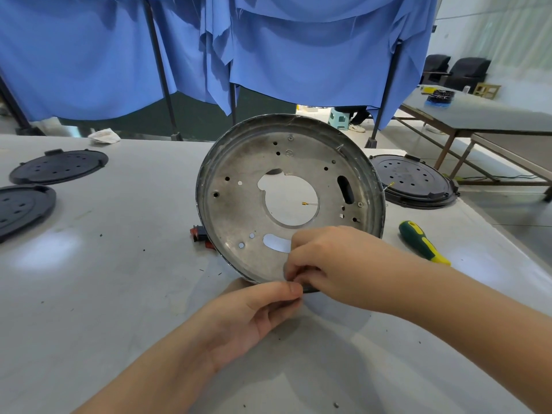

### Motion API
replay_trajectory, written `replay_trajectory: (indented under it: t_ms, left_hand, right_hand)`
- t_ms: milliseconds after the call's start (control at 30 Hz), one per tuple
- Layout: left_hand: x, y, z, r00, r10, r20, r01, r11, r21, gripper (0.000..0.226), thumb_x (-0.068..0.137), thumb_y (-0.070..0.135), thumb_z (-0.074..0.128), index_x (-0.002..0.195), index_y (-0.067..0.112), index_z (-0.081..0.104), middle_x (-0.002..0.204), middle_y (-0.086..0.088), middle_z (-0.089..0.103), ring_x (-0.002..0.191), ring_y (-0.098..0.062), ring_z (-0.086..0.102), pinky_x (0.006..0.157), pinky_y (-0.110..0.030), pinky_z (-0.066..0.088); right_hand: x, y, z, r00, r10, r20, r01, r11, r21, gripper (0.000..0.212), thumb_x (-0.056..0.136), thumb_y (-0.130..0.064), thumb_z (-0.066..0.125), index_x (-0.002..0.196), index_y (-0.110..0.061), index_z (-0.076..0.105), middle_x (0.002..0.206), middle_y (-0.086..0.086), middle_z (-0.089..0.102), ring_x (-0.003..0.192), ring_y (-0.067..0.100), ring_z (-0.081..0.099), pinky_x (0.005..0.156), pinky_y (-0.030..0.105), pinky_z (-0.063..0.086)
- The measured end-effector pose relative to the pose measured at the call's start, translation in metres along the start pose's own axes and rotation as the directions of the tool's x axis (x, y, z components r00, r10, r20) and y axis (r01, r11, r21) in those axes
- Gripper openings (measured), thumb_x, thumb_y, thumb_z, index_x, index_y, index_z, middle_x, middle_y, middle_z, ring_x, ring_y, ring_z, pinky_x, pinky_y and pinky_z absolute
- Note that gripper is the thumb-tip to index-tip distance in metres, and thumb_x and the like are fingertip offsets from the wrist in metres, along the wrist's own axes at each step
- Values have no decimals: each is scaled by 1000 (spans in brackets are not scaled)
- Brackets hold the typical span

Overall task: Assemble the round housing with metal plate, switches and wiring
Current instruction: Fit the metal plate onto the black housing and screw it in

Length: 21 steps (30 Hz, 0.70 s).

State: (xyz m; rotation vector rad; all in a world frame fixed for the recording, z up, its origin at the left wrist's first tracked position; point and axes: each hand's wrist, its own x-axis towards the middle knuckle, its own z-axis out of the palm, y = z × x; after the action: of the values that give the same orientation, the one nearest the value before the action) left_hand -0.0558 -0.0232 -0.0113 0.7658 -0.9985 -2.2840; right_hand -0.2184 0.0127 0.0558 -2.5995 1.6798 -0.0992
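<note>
While the round housing point(286, 198) stands tilted on its lower edge at the middle of the grey table point(89, 294), its dull metal plate point(239, 210) faces the head camera, pierced by a large central opening, several small holes and two oblong slots. At 6 o'clock on its rim the two hands meet. Coming in from 7 o'clock, the left hand point(251, 318) has thumb and fingers curled to a pinch at the rim's lowest point; what sits between the fingertips is too small to tell. Reaching in from 4 o'clock, the right hand point(331, 261) has its fingers bent and pinching at the same spot, just above the left fingertips and touching the rim. Through the central opening a thin wire with a brass tip point(305, 204) shows. A red and black switch part point(199, 233) peeks out behind the housing at 8 o'clock. A green and yellow screwdriver point(422, 242) lies on the table at 3 o'clock, apart from the housing. Two black round covers point(58, 166) point(24, 209) lie flat at 9 and 10 o'clock, and another black cover point(413, 182) lies at 2 o'clock, partly hidden by the housing. Blue cloth point(268, 49) hangs behind the table at 12 o'clock
</note>
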Motion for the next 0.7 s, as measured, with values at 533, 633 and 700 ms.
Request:
replay_trajectory:
  t_ms: [533,633,700]
  left_hand:
    - [0,0,1,1000,-2,-9,2,1000,-17,34,66,-2,70,100,-2,74,113,-20,70,106,-27,69,94,-35,53]
    - [1,0,0,1000,-6,-24,5,999,-36,37,66,-2,69,102,-7,71,115,-22,69,106,-28,68,95,-37,52]
    - [1,0,0,999,-1,-33,0,999,-36,36,66,-2,69,102,-6,71,114,-22,69,105,-27,68,94,-37,52]
  right_hand:
    - [-2,2,5,998,-63,0,61,964,-257,17,95,-21,49,108,-31,57,92,-9,45,76,15,48,54,27,30]
    - [-4,3,5,996,-84,-31,75,972,-220,23,91,-16,54,106,-33,59,96,-10,52,79,15,53,55,29,33]
    - [-4,2,6,995,-87,-42,75,966,-246,23,91,-17,54,106,-33,59,95,-10,51,77,15,49,53,29,28]
